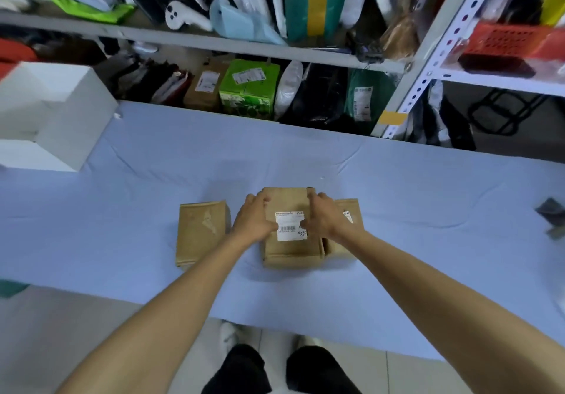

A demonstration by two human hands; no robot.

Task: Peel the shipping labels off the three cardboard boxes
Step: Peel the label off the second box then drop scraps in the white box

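Three brown cardboard boxes stand in a row on the table's light blue cloth [122, 210]. The left box [200, 234] shows a torn pale patch on top and no label. On top of the middle box [290, 253] is a white barcode label [289, 225]. My left hand [253, 219] grips this box's left side, its thumb at the label's left edge. My right hand [324, 219] grips the box's right side, thumb at the label's right edge. The right box [344, 243] is partly hidden behind my right hand; a corner of its label [348, 216] shows.
A white open box [55, 118] sits at the table's far left. Metal shelving [397, 109] full of parcels and bags runs along the table's far side. A small dark object [550, 213] lies at the right edge. The table's near edge is just in front of my legs.
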